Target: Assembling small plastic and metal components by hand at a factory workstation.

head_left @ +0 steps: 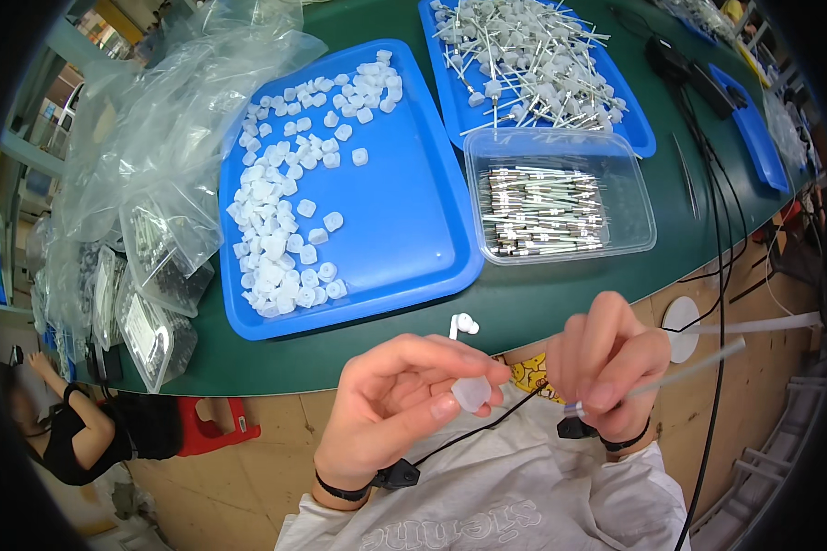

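Note:
Between the thumb and fingers of my left hand (404, 395) is a small translucent white plastic cap (471, 394). My right hand (611, 372), to its right, pinches a thin rod-like part with a pale clear tube (689, 369) that sticks out to the right. The cap and the rod are apart. Beyond my left hand lies a blue tray (404, 248) with many similar white caps (271, 193) along its left side and top. Right of it, a clear plastic box (629, 225) holds a stack of thin rods with dark and silver ends (542, 211).
A second blue tray (643, 138) at the back holds rods with caps on them (524, 64). Plastic bags (175, 119) pile up at the left. A white earbud (464, 324) lies near the table's front edge. Tweezers (685, 174) and black cables (708, 138) lie at right; another person (87, 427) is at lower left.

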Demonstrator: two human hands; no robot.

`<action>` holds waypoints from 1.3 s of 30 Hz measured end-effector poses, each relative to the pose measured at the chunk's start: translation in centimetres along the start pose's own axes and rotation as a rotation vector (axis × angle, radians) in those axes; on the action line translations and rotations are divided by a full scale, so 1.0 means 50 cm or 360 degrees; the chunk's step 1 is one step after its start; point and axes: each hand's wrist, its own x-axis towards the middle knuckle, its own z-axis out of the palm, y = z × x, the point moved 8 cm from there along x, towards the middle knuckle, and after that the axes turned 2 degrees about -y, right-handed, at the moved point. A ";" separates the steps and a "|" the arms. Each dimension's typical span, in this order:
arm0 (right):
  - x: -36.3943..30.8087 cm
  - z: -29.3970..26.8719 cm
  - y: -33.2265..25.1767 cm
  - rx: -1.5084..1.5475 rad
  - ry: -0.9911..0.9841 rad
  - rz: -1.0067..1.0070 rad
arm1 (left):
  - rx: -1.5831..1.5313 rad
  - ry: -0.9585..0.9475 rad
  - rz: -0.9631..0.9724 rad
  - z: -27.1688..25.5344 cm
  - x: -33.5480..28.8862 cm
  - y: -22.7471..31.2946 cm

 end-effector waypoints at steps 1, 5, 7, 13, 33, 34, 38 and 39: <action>0.001 -0.003 -0.006 -0.0071 0.0043 -0.0028 | -0.0144 0.0000 -0.0017 0.006 -0.001 -0.001; -0.014 -0.009 -0.007 -0.0343 0.0078 0.0030 | -0.0271 -0.0254 0.0185 0.002 -0.005 0.000; -0.018 -0.007 -0.013 -0.0500 0.0055 -0.0008 | -0.0174 -0.0266 0.0269 -0.001 -0.006 0.003; -0.008 0.019 -0.030 -0.0769 -0.0194 -0.0061 | 0.0057 0.0105 0.0163 0.011 -0.001 0.011; -0.021 0.083 -0.063 -0.1412 -0.0519 -0.0239 | -0.0221 -0.0287 0.0274 0.018 -0.013 -0.011; -0.025 0.086 -0.060 -0.1435 -0.0492 -0.0260 | -0.0218 -0.0280 0.0293 0.014 -0.013 -0.013; -0.028 0.099 -0.066 -0.1541 -0.0476 -0.0270 | -0.0223 -0.0270 0.0327 0.016 -0.015 -0.011; -0.031 0.098 -0.067 -0.1550 -0.0485 -0.0271 | -0.0208 -0.0277 0.0338 0.017 -0.015 -0.010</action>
